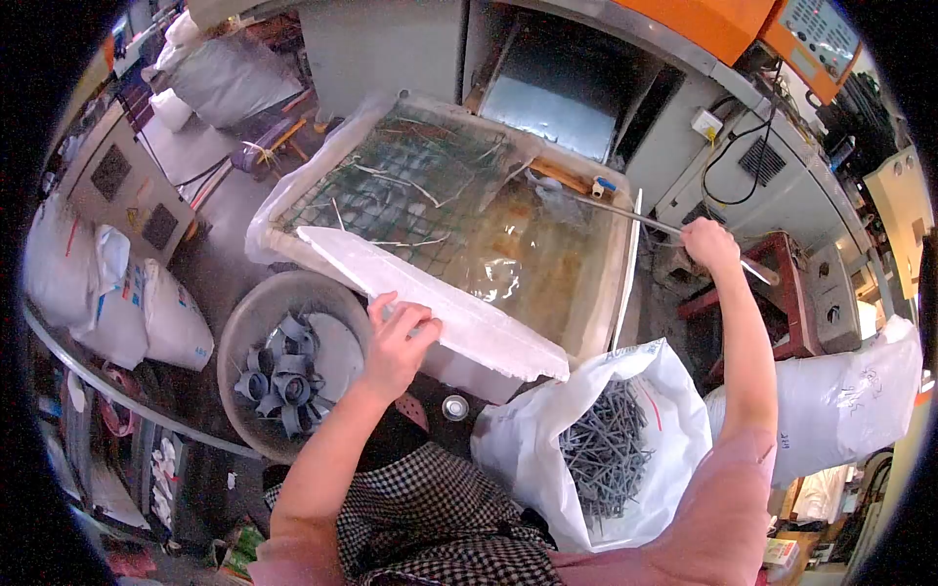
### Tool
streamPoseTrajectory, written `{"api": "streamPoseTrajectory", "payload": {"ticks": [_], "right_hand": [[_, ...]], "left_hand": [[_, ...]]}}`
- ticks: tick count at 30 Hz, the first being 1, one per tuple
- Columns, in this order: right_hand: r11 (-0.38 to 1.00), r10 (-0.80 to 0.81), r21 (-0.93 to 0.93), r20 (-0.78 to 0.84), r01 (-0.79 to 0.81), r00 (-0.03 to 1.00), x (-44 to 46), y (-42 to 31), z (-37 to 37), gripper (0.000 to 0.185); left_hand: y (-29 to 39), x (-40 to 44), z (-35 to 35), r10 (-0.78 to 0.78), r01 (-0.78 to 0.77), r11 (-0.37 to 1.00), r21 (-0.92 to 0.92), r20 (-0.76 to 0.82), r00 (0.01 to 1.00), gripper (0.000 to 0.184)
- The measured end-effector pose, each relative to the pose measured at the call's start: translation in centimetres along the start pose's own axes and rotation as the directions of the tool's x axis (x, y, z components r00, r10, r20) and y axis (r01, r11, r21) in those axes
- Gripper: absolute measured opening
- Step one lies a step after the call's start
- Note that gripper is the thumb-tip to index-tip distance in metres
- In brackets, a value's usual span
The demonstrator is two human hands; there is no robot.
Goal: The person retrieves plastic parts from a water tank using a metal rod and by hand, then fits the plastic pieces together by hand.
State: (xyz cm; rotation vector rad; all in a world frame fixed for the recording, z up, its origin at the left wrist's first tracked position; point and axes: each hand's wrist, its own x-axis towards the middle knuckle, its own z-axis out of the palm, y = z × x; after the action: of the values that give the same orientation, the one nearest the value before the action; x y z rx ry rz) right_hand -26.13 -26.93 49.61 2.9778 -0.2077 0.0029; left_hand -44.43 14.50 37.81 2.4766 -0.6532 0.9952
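My left hand (399, 344) grips the near edge of a white foam board (440, 305), which lies slanted along the front rim of a large water tub (278, 210). In my right hand (710, 244) is a long metal rod (635, 217), held over the tub's right side. The rod's far end reaches a translucent, crumpled-looking piece near the water at the back right. A dark green net (391, 186) with pale strips on it covers the left part of the water.
A round bin (234, 366) with curled grey parts (288, 376) stands at the left. An open white sack (684, 420) of thin grey pieces (608, 454) is in front. A red stand (782, 332) and full sack (831, 400) are at right; a machine (391, 59) stands behind.
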Motion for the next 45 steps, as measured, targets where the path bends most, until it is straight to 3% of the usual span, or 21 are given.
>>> {"api": "streamPoseTrajectory", "payload": {"ticks": [4,8,18,21,23,26,27,29,31,37,43,45], "right_hand": [[0.985,-0.050,-0.165,0.004,0.050,0.999,3.9,-1.7,1.5,0.026],[0.986,-0.117,-0.125,-0.017,0.114,0.993,7.5,-5.1,2.2,0.029],[0.892,-0.307,-0.265,0.240,0.366,0.921,13.3,-8.7,0.4,0.025],[0.897,-0.331,-0.198,0.295,0.396,0.896,11.5,-8.0,0.3,0.024],[0.928,-0.327,-0.028,0.423,0.373,0.845,10.6,-6.7,0.6,0.026],[0.940,-0.339,0.135,0.479,0.314,0.809,7.8,-6.1,1.0,0.031],[0.940,-0.339,0.135,0.479,0.314,0.810,7.1,-5.9,1.0,0.031],[0.879,-0.448,0.029,0.396,0.476,0.802,5.6,-5.3,1.0,0.035],[0.879,-0.457,0.025,0.327,0.476,0.827,3.0,-3.9,-0.7,0.035],[0.941,-0.315,0.216,0.270,0.262,0.910,0.5,2.2,-1.8,0.026],[0.982,-0.183,0.110,0.295,0.157,0.938,0.1,2.6,0.1,0.024],[0.983,-0.183,0.056,0.234,0.174,0.955,-0.3,2.3,-0.1,0.026]], "left_hand": [[0.4,0.2,0.5,0.007,-0.006,1.000,-0.030,0.030,1.000,0.013],[0.5,0.7,0.3,-0.024,0.028,0.998,-0.061,0.068,0.997,0.014],[-0.3,0.9,0.6,-0.014,0.021,0.994,-0.111,0.063,0.998,0.012],[-0.2,0.9,0.5,-0.014,0.020,0.993,-0.113,0.055,0.998,0.012],[0.0,1.0,0.3,-0.014,0.019,0.994,-0.110,0.053,0.998,0.012],[0.3,1.3,0.2,-0.012,0.017,0.994,-0.109,0.046,0.999,0.011],[0.3,1.3,0.2,-0.011,0.015,0.994,-0.110,0.038,0.999,0.011],[0.3,1.0,0.2,-0.013,0.018,0.994,-0.107,0.042,0.999,0.011],[0.3,0.7,0.1,-0.023,0.027,0.995,-0.101,0.041,0.999,0.011],[0.5,0.0,-0.3,-0.006,0.012,0.994,-0.107,0.050,0.999,0.012],[0.9,-0.1,-0.2,-0.004,0.010,0.995,-0.098,0.058,0.998,0.013],[0.7,-0.5,-0.2,-0.016,0.018,0.996,-0.093,0.033,0.999,0.012]]}}
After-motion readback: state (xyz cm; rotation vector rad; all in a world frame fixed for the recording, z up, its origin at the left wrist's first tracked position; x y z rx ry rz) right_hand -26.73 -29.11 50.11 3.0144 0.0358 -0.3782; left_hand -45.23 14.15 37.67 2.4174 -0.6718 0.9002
